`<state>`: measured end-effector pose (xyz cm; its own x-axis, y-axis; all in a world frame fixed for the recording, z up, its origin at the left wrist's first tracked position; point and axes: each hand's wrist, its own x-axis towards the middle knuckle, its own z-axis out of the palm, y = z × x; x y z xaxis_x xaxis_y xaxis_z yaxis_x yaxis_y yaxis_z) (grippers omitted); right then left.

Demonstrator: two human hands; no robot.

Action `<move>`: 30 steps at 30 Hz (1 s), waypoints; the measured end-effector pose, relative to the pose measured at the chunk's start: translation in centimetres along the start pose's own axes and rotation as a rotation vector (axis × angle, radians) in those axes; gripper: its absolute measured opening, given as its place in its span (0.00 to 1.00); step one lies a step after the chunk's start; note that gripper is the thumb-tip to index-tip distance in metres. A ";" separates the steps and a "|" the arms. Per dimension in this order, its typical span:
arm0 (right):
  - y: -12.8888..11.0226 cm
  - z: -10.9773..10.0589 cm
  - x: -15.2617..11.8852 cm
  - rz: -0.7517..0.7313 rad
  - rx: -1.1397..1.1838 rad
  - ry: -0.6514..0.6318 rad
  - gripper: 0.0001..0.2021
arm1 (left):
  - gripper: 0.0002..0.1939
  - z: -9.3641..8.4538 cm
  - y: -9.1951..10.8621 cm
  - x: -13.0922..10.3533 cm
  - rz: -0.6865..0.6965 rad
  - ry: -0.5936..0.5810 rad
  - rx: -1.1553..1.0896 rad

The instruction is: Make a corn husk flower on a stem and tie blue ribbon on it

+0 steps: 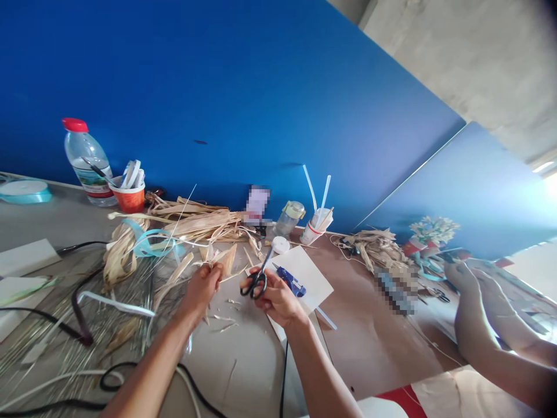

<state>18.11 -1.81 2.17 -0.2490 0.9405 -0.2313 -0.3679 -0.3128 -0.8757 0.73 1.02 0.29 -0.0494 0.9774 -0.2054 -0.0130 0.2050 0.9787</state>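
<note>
My right hand (278,299) is closed round the black handles of a pair of scissors (256,283), whose blades point up and away from me. To its left, my left hand (205,287) is closed in a pinch on a piece of dried corn husk (228,259) that sticks out beyond the fingers. The two hands are apart, both just above the table. Small husk scraps (226,319) lie between and below them. Right beside the scissors, a blue glue gun (289,281) rests on a sheet of white paper (314,271).
Husk bundles (209,223) lie along the blue partition (243,98). Thin wires (130,302) and black cables (82,325) cover the left side. A water bottle (87,165), an orange cup (130,199), a jar (289,219) and a white cup (312,232) stand behind. Another person's arms (487,313) are at right.
</note>
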 end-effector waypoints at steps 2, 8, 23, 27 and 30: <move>0.1 0.4 1.1 -0.076 0.021 0.093 0.18 | 0.13 0.0 -0.2 0.1 0.008 0.022 0.035; 0.2 0.5 2.9 -0.135 0.009 0.127 0.18 | 0.15 -0.3 -0.6 0.3 0.007 0.004 0.101; 0.3 0.7 3.0 -0.189 -0.276 0.240 0.19 | 0.18 -0.1 0.1 -0.7 -0.063 -0.383 -0.033; 0.1 0.2 2.9 -0.120 -0.410 0.113 0.19 | 0.20 -0.3 -0.6 -0.2 -0.063 -0.428 -0.031; 0.0 0.1 2.8 -0.084 -0.470 0.033 0.19 | 0.17 -0.3 -1.1 0.1 -0.093 -0.421 -0.021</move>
<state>17.31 0.76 1.53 -0.2042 0.9661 -0.1580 0.0618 -0.1483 -0.9870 0.47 0.83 -0.83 0.3650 0.8912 -0.2695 -0.0182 0.2963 0.9549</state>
